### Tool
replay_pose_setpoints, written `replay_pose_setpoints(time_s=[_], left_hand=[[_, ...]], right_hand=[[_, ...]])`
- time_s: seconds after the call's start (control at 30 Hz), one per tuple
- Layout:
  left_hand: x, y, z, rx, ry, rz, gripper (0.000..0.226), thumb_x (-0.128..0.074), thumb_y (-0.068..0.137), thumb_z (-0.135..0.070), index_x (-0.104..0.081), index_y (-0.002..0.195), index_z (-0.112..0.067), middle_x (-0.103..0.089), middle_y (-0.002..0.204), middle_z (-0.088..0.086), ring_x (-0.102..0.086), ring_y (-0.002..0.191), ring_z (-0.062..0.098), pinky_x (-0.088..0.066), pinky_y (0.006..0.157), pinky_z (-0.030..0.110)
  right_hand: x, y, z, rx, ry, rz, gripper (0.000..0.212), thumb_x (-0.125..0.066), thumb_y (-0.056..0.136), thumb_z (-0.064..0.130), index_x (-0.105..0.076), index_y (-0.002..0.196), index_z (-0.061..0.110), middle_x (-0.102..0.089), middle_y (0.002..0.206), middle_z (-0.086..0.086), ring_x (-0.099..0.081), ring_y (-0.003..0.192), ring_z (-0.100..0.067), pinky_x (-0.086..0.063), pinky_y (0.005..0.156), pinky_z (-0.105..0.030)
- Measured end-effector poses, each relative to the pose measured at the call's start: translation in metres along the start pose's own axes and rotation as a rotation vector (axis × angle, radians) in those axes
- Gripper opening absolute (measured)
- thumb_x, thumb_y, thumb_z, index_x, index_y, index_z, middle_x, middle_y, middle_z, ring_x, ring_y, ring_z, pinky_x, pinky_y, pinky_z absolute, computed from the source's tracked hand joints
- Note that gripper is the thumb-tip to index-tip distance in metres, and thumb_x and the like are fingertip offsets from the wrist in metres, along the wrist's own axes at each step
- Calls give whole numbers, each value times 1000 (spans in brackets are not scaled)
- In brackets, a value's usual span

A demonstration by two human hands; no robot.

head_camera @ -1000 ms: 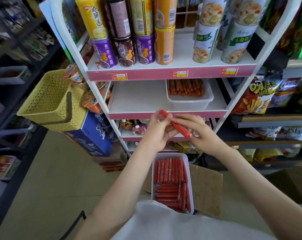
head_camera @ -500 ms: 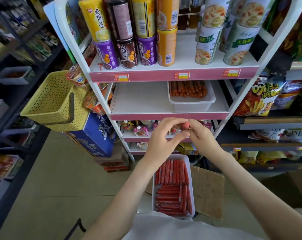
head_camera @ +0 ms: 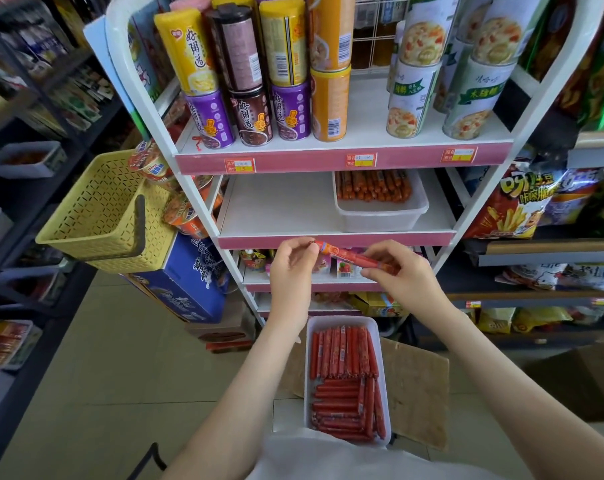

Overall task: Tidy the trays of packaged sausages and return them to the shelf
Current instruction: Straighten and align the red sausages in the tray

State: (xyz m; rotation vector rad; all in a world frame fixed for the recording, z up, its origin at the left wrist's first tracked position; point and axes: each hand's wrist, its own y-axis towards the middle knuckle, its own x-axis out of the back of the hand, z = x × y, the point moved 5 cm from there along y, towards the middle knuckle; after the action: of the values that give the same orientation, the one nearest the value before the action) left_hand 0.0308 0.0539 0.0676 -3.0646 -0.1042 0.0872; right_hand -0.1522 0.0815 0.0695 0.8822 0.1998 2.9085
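One red packaged sausage is held level in front of the shelf edge. My left hand pinches its left end and my right hand pinches its right end. Below my hands, a white tray full of red sausages rests near my lap; some sausages lie lengthwise at its far end, others crosswise at its near end. A second white tray with orange-red sausages sits on the right half of the middle shelf.
Stacked cans fill the top shelf. A yellow basket hangs at the left of the rack above a blue carton. Cardboard lies on the floor under the tray. Snack bags fill the right shelves.
The sausage, seen end-on between my fingertips half a second ago, is now turned level and stretched between both hands. The hands moved slightly apart.
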Motion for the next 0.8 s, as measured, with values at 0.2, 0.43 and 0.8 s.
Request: replay_pose_setpoints(time_s=[0.2,0.43,0.8], left_hand=[[-30,-14,-4,-862,1145,150,34,-67,83,-20,-63,116,-16,-65,115,2,-56,114,21,-31,109,47],[-17,-2,9,-754,943,176,23,-65,81,-2,-64,104,-2,-67,96,11,-62,90,27,-55,77,38],[-16,1,21,-515,667,247,26,-49,95,-15,-60,116,-5,-63,108,6,-59,100,17,-48,88,25]], right_hand=[[-3,6,8,46,-107,-8,20,-75,78,10,-65,93,18,-63,86,13,-60,82,-4,-45,74,-10],[8,1,3,-51,147,-66,28,-76,78,5,-63,91,26,-67,86,11,-64,82,-2,-50,80,-17],[-7,5,20,3,297,-12,33,-73,80,4,-63,98,31,-70,89,10,-67,88,-8,-53,83,-24]])
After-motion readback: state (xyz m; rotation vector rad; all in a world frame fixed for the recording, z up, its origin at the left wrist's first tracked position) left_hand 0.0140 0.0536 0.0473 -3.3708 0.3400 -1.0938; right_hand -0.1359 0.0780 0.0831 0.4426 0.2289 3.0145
